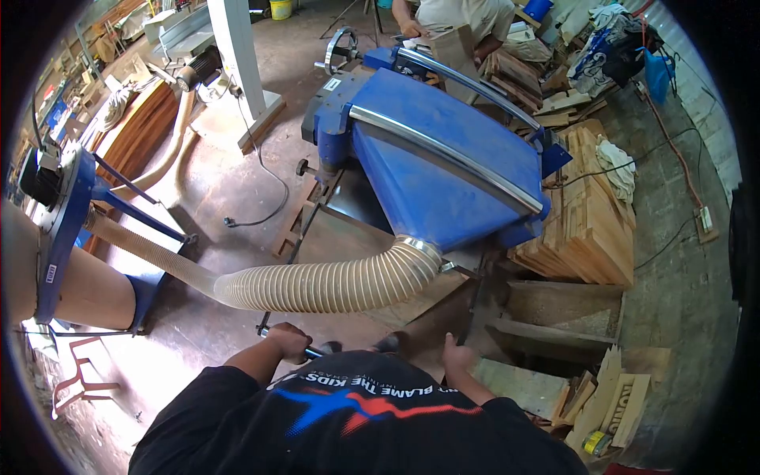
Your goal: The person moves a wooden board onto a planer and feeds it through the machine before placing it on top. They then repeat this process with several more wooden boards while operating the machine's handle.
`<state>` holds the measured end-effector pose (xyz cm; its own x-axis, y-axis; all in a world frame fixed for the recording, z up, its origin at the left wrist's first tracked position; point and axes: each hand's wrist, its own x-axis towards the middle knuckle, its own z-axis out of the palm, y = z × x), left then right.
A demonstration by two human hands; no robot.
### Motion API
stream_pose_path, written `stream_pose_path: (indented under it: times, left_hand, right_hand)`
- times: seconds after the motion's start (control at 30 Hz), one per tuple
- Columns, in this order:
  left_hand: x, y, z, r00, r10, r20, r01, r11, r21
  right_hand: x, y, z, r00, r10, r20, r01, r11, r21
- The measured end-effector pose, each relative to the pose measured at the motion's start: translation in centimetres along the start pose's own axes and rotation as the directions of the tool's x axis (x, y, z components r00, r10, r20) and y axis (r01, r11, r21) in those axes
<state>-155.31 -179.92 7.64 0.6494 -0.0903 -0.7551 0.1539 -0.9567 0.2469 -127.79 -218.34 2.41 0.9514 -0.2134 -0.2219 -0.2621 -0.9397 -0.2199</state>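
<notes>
My left hand [290, 343] is closed around a dark bar [315, 352] with a metallic sheen, in front of my body. The bar's far end shows past my fingers, below the ribbed hose. My right hand [457, 354] is on the other side, thumb up and fingers curled in; whatever it grips, if anything, is hidden. Between and beyond my hands stands a big blue machine [451, 134] with two chrome rails [443, 158] on top. A ribbed beige hose [324, 286] runs from its hood to the left.
On the left stands a blue dust collector [67, 229]. Stacked boards [582, 210] and a wooden crate [562, 309] are at the right. A power cord [273, 210] lies on the floor. Behind the machine, another person [467, 16] sits by wood pieces. A white post [237, 63] rises at the back left.
</notes>
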Motion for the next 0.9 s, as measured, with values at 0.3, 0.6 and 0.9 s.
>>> stream_pose_path:
  times: [0.3,0.6,0.9]
  left_hand:
    - [-0.5,0.3,-0.8,1.000,-0.013,0.001,0.012,1.000,0.005]
    - [-0.6,0.4,-0.9,1.000,-0.002,0.000,0.002,1.000,0.009]
    - [-0.3,0.2,-0.3,1.000,-0.003,-0.020,0.003,1.000,0.014]
  right_hand:
    - [-0.3,-0.2,-0.6,0.998,-0.011,0.065,0.008,0.999,0.037]
    - [-1.1,-1.4,-2.0,0.995,0.029,0.099,-0.032,0.999,0.029]
    - [-1.0,-1.6,-1.6,0.992,0.078,0.100,-0.079,0.997,0.007]
